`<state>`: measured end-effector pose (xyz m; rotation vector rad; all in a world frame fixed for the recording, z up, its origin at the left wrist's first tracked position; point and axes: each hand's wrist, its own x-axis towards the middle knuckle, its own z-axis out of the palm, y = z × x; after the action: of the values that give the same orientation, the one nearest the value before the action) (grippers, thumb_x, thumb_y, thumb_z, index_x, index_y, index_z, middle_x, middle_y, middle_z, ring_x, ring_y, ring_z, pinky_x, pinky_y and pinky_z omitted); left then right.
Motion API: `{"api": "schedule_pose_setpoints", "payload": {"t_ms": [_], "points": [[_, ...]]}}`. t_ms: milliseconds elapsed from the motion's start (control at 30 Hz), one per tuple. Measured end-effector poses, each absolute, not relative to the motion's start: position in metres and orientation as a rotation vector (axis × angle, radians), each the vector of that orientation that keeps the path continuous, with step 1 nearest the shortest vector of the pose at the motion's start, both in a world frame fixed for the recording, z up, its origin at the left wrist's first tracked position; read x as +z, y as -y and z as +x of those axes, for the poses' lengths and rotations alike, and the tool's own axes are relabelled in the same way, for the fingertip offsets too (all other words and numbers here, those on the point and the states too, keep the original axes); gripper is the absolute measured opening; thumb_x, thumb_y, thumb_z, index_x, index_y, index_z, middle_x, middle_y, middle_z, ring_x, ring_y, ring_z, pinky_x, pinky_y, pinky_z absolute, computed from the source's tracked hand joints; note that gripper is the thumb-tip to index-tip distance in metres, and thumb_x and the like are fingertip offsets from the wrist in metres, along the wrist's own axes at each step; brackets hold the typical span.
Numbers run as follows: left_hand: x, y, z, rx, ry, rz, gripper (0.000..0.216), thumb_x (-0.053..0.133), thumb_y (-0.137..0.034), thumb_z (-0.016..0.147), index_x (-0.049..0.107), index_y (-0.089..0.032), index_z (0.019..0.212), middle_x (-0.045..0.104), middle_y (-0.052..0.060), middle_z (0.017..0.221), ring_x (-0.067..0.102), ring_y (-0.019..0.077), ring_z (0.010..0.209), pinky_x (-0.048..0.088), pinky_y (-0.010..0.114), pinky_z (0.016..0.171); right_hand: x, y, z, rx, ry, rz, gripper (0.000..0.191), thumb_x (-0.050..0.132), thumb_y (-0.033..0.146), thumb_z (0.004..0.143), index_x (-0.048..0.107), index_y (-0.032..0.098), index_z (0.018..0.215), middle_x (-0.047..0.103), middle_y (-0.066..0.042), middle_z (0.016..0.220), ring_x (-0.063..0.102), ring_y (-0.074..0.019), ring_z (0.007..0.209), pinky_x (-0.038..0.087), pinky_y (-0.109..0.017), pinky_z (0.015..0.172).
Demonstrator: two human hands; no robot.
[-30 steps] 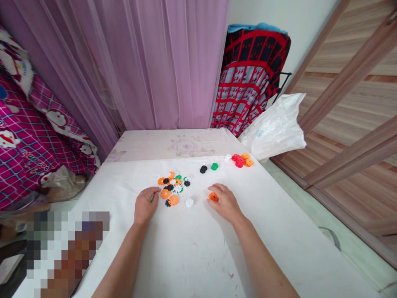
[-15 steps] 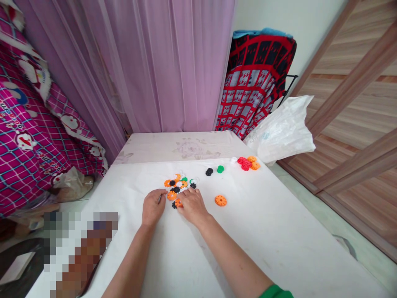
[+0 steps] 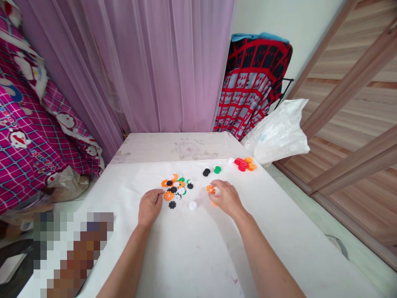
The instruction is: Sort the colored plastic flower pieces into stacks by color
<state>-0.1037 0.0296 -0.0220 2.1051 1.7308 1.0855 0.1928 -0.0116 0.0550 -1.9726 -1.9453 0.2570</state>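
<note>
My right hand (image 3: pixel 228 198) pinches an orange notched disc (image 3: pixel 211 189) between thumb and fingers, above the white table. Partly hidden beneath that hand lies another orange disc (image 3: pixel 214 203). My left hand (image 3: pixel 151 205) rests at the left side of a loose pile of small notched discs (image 3: pixel 175 187) in orange, black, white and green. Its fingers are curled together, and anything in them is hidden. A black disc (image 3: pixel 172 205) and a white disc (image 3: pixel 192 205) lie just in front of the pile.
Black discs (image 3: pixel 206 172) and green discs (image 3: pixel 217 169) sit behind my right hand. Red discs (image 3: pixel 242 164) and orange discs (image 3: pixel 250 163) are grouped farther right, near a white plastic bag (image 3: pixel 276 134). A pixelated patch (image 3: pixel 77 256) covers the near left.
My right hand has moved right from the pile with an orange disc. A white disc now lies apart in front of the pile. My left hand stays almost in place.
</note>
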Motion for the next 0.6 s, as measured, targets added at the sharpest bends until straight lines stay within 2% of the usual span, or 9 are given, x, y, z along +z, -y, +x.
{"api": "schedule_pose_setpoints", "payload": {"t_ms": [167,400,600], "points": [[-0.020,-0.030,-0.104,1.080,-1.748,2.092,0.028,0.044,-0.033,0.085,0.071,-0.026,0.088,0.076,0.003,0.097,0.068,0.0226,0.096,0.052,0.038,0.094,0.051,0.023,0.239,0.229,1.939,-2.077,0.028,0.064,0.023,0.076,0.063,0.023,0.104,0.070,-0.003,0.106,0.059,-0.0215,0.101,0.036,-0.031,0.086],[-0.019,-0.030,-0.105,1.052,-1.750,2.109,0.030,0.043,-0.034,0.084,0.071,-0.025,0.088,0.076,0.004,0.098,0.068,0.0228,0.096,0.052,0.037,0.094,0.041,0.029,0.225,0.276,2.051,-2.041,0.020,0.062,0.021,0.077,0.064,0.023,0.097,0.070,-0.001,0.104,0.058,-0.0196,0.098,0.034,-0.030,0.082],[-0.020,-0.030,-0.106,1.053,-1.750,2.103,0.031,0.043,-0.033,0.084,0.071,-0.024,0.090,0.076,0.004,0.098,0.068,0.0225,0.096,0.051,0.037,0.094,0.039,0.030,0.221,0.293,2.067,-2.065,0.024,0.063,0.020,0.076,0.065,0.023,0.100,0.069,-0.003,0.105,0.057,-0.0208,0.100,0.034,-0.031,0.082]]}}
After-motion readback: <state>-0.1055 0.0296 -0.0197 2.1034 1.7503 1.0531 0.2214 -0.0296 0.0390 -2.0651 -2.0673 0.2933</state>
